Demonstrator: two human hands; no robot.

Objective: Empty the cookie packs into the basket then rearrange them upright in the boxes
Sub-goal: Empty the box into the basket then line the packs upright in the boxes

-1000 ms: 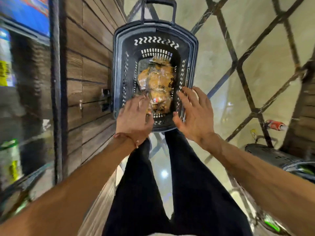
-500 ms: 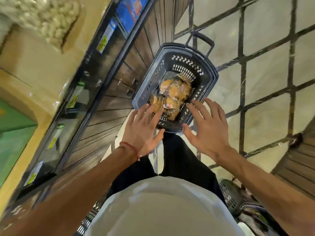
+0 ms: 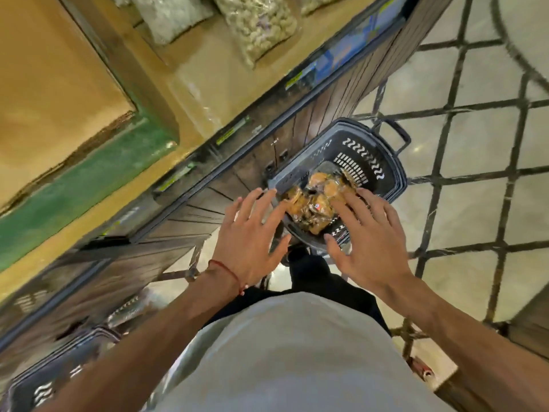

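Your left grip [image 3: 249,233] and right grip [image 3: 367,242] are both spread wide, holding nothing. The basket [image 3: 396,176] sits just beyond them, its long axis running away towards its handle [image 3: 393,135]. The cookie packs [image 3: 315,203] lie jumbled inside, between your fingertips. The shelf base [image 3: 208,209] crowds the basket's edge beyond your left grip; open floor [image 3: 475,203] lies beyond your right.

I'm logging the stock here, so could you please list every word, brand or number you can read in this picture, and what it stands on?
None is legible.
On the shelf-edge labels: too blurred to read.
On the blue strip along the shelf edge: blurred, unreadable.
On the cookie packs in the basket: a red-and-blue mark, too small to read.
On the bags: no print readable.
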